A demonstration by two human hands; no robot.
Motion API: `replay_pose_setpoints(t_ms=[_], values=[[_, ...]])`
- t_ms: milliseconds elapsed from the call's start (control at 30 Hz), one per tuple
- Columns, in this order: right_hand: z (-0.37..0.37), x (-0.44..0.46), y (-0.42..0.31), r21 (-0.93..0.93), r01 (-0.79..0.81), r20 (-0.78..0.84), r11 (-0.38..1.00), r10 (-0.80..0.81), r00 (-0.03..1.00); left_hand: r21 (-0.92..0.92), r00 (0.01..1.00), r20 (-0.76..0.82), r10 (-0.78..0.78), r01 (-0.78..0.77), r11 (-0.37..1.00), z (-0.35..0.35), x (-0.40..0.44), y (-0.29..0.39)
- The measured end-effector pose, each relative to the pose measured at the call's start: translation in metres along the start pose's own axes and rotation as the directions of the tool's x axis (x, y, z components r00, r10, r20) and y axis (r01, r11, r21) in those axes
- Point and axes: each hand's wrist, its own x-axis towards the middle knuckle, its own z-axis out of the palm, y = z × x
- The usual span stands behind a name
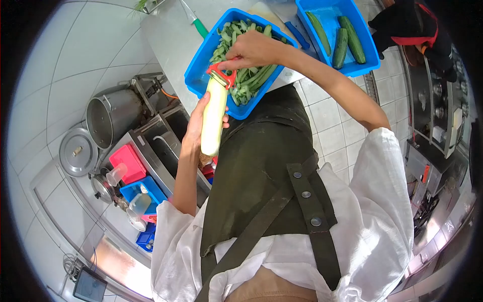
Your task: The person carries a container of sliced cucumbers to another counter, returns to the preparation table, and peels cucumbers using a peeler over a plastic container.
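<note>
My left hand (198, 120) is wrapped round a long cucumber (214, 118) whose visible side is pale and peeled. My right hand (252, 51) grips a red vegetable peeler (231, 77), and its blade rests at the upper end of the cucumber. Both are over the near-left side of a blue tray (193, 71). Green cucumber peels (261, 75) lie heaped in that tray, partly hidden by my right hand and forearm.
To the right, another blue tray (372, 56) holds three dark green cucumbers (351, 40). A green-handled knife (199, 26) lies on the steel table (168, 38), left of the peels. A blue-handled tool (297, 35) lies between the trays. A large pot (111, 117) stands left; someone in dark clothing (410, 25) is at upper right.
</note>
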Motion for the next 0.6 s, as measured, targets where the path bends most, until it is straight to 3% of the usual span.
replay_pose_setpoints(t_ms=[33,67,167,233,300,367,400,433,467,533,600], values=[[0.008,-0.001,0.01,0.071,0.025,-0.022,0.997,-0.023,0.999,-0.026,0.999,0.036,0.001,0.0,1.0,0.0,0.0,0.0],[0.003,-0.002,0.022,-0.195,-0.028,0.095,0.98,0.048,0.994,-0.021,0.999,0.034,-0.009,0.01,1.0,0.001,-0.004,-0.002],[-0.007,-0.019,0.041,-0.256,-0.161,0.006,0.953,0.168,0.986,-0.1,0.999,0.041,0.021,-0.017,0.995,0.009,-0.005,0.001],[-0.006,-0.022,0.031,-0.218,-0.171,-0.021,0.961,0.171,0.985,-0.133,1.0,-0.028,-0.009,0.005,0.991,0.017,-0.008,0.008],[-0.004,-0.015,0.013,0.01,-0.145,-0.101,0.989,0.146,0.984,-0.109,0.998,-0.044,-0.038,0.033,0.994,0.015,-0.002,0.011],[0.0,-0.01,0.008,0.059,-0.125,-0.012,0.99,0.126,0.992,-0.168,0.925,0.375,0.053,0.012,0.986,-0.005,0.01,0.001],[0.006,-0.009,0.015,0.033,-0.11,-0.009,0.993,0.11,0.994,-0.096,0.967,0.256,0.023,0.002,0.995,0.007,0.008,-0.002],[0.012,-0.01,0.024,0.01,-0.097,-0.005,0.995,0.097,0.995,-0.091,0.966,0.257,0.016,0.008,0.996,0.01,0.007,0.0],[0.004,-0.011,0.033,-0.329,-0.117,0.051,0.937,0.141,0.989,-0.124,0.956,0.292,0.037,-0.001,0.992,0.013,0.005,0.0],[-0.001,-0.017,0.044,-0.324,-0.172,-0.015,0.93,0.176,0.984,-0.147,0.94,0.334,0.067,-0.018,0.989,0.022,0.007,0.007],[-0.008,-0.018,0.036,-0.306,-0.216,-0.061,0.927,0.207,0.976,-0.131,0.998,-0.018,0.066,-0.068,0.989,0.037,0.0,0.006]])
